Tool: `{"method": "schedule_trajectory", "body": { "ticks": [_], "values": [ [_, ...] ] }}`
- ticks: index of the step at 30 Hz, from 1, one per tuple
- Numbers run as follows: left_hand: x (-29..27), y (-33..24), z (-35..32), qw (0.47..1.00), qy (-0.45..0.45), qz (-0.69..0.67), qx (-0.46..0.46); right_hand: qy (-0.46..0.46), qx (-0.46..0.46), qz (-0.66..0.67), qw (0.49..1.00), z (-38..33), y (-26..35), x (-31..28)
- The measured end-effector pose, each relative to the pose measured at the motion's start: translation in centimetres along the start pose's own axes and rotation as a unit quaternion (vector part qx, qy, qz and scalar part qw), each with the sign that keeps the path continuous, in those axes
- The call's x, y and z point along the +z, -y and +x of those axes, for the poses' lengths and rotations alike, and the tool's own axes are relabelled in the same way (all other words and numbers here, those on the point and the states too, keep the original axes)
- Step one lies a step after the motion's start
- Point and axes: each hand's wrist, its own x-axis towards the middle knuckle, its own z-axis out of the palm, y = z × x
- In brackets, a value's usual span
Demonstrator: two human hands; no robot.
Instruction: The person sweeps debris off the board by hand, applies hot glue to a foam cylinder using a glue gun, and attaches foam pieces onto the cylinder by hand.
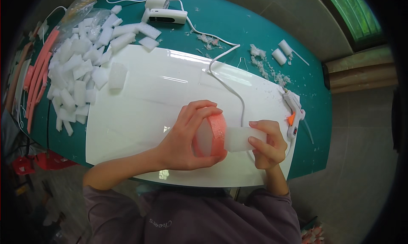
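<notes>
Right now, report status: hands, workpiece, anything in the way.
Left hand around coral foam ring. Right hand pinching white foam block beside it. White cord crossing the white board, passing beneath the block.

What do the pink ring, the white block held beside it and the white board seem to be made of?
Pink ring: probably foam, mostly matte, with a speckled surface.
White block: likely foam too, dull and slightly translucent-looking.
White board: glossy, with sharp light reflections; plastic or coated panel, unclear which.
</notes>
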Motion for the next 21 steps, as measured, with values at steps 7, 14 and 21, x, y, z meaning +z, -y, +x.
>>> {"method": "schedule_trajectory", "body": {
  "ticks": [7, 14, 21],
  "values": [
    [0.03, 0.06, -0.04, 1.0, -0.012, 0.0, 0.007, 0.042, 0.018, 0.014, 0.999, 0.17, -0.28, 0.74],
    [-0.15, 0.38, -0.03, 1.0, -0.01, 0.012, 0.008, 0.059, 0.029, 0.009, 0.998, 0.17, -0.38, 0.98],
    [-0.04, 0.36, 0.03, 1.0, -0.003, 0.013, 0.006, 0.081, 0.036, -0.008, 0.996, 0.41, -0.13, 0.72]
  ]
}}
